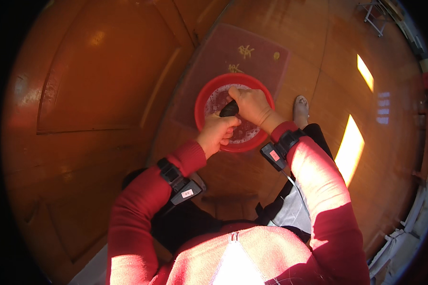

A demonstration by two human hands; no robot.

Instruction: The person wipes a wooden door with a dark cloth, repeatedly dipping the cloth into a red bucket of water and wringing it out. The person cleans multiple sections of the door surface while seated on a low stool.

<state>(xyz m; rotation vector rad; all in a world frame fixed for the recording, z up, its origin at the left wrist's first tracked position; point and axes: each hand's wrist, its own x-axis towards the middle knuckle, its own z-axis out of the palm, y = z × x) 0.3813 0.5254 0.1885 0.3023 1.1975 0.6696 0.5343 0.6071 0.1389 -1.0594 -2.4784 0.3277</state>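
A red plastic basin (198, 107) stands on the floor before me, with soapy, bubbly water (248, 135) in it. Above the water, my left hand (217, 131) and my right hand (251, 105) grip a dark, wet-looking wad (229, 109) from both sides; it looks like cloth, though most of it is hidden in my fists. My left hand is at the basin's near left side, and my right hand is a little higher in the picture, towards the right rim.
The basin rests on a dull red mat (214, 53) with yellow characters. A wooden panelled door (103, 71) rises close on the left. My shoe (301, 108) is right of the basin on the brown floor (306, 53). A metal-legged stand (372, 21) is at the far upper right.
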